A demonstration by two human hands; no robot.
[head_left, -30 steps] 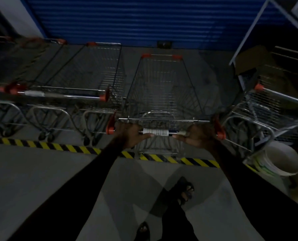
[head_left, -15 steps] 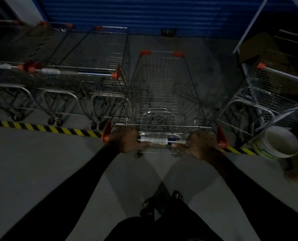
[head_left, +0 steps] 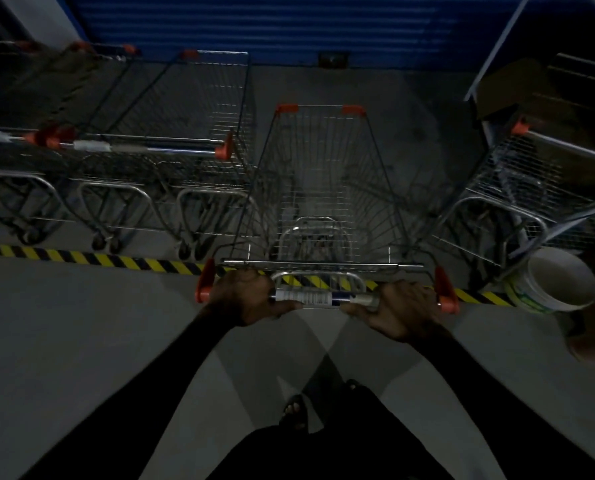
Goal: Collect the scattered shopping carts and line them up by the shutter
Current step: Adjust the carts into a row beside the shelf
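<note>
I recorded both hands on the handle bar [head_left: 318, 298] of the nearest cart [head_left: 320, 195]. The left hand [head_left: 246, 297] had its fingers curled round the bar near the red end cap; the right hand [head_left: 405, 311] gripped it likewise, just inside the opposite cap. I judged this bar the proper place to take hold, being the only smooth, graspable member.

The cart itself was a wire basket on a tubular frame: stiff, moderately heavy in my estimate, but easy to roll on casters. I would expect it to swing at the front if pushed unevenly, so a two-handed hold seemed right. It appeared empty.

Taking the striped floor tape [head_left: 116, 261] as landmark: the handle stood over the tape, and the basket lay beyond it, nose pointing at the blue shutter [head_left: 289, 26] but well short of it.

Counts. Beyond the tape, left of the held cart, I counted three parked carts [head_left: 171, 150] side by side, their noses closer to the shutter; more may lie off the left edge. Right of the held cart, one further cart [head_left: 538, 188] stood skewed. One white bucket [head_left: 556, 282] sat just beside the tape's right end. One shutter.
</note>
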